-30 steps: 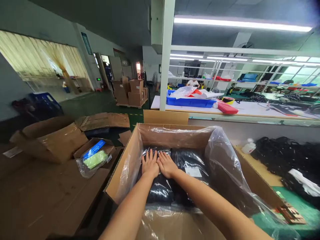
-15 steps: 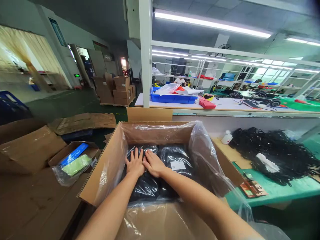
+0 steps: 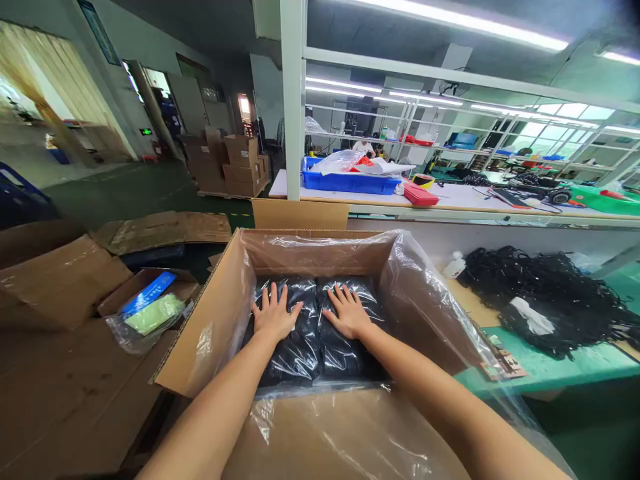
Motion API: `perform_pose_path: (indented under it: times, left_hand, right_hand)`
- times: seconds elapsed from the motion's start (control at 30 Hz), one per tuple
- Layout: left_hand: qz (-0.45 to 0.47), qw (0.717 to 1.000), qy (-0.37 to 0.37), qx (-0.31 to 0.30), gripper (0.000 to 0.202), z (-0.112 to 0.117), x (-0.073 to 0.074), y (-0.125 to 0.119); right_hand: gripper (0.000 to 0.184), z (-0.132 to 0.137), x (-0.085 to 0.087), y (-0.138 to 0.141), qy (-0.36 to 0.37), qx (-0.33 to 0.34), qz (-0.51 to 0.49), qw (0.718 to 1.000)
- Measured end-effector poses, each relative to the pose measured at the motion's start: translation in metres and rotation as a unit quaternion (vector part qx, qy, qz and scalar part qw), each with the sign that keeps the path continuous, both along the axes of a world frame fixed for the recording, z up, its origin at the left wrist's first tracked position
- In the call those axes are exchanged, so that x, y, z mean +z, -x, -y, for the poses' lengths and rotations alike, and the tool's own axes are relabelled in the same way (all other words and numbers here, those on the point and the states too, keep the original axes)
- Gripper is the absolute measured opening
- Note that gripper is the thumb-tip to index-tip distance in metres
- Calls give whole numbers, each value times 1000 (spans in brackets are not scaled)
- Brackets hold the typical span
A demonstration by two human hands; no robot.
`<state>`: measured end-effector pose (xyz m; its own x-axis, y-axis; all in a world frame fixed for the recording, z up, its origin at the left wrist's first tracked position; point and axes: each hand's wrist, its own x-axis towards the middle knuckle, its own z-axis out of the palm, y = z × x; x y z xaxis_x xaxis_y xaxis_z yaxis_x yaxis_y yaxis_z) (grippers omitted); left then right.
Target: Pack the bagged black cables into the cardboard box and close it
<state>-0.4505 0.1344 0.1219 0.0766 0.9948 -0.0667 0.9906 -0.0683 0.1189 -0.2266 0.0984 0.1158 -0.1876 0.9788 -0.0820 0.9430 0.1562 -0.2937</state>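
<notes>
Black polybagged bundles (image 3: pixel 293 363) lie side by side at the bottom of a corrugated carton (image 3: pixel 200 327), lined with a clear plastic liner (image 3: pixel 420 300) that is folded back over the walls. Observed: two columns of bags, the seam between them running from 12 to 6 o'clock. Long axis of each column appears to follow that seam, though the exact bag outlines are hard to separate through the glossy film.

Left hand (image 3: pixel 273 313): open, fingers spread wide, palm down on the left column. Right hand (image 3: pixel 349 312): same flat, wide shape on the right column. Neither hand grips anything. Each hand is nearest its own column, with the seam between them; the two arms enter from 6 o'clock and angle inward.

Surroundings: at 9 o'clock, a small open cardboard box (image 3: pixel 147 287) holds a clear polybag (image 3: pixel 150 327) with a blue card and a pale green item. At 3 o'clock, a heap of black cable (image 3: pixel 540 300) lies on a green-topped bench (image 3: pixel 550 367), with a white plastic bottle (image 3: pixel 454 265) near it. At 12 o'clock, well beyond the carton, a blue tray (image 3: pixel 350 182) sits on a white worktable (image 3: pixel 450 208).
</notes>
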Motion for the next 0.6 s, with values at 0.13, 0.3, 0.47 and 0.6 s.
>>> perform_pose_path:
  times: [0.13,0.3,0.47,0.6]
  left_hand:
    - [4,1000,-12,0,80,5,1,3]
    - [13,999,-29,4,78,8,4,5]
    - [28,999,-30,5,80,7,2,8]
    - [37,999,-24,5,79,8,2,11]
  right_hand:
    - [75,2,4,-1,-12,4,4,1000]
    - [65,12,21,9,-40,15,10,999]
    - [37,-2,88,42,-127,67,-7,990]
    - [35,-70,167,60,-230,22,-3,973]
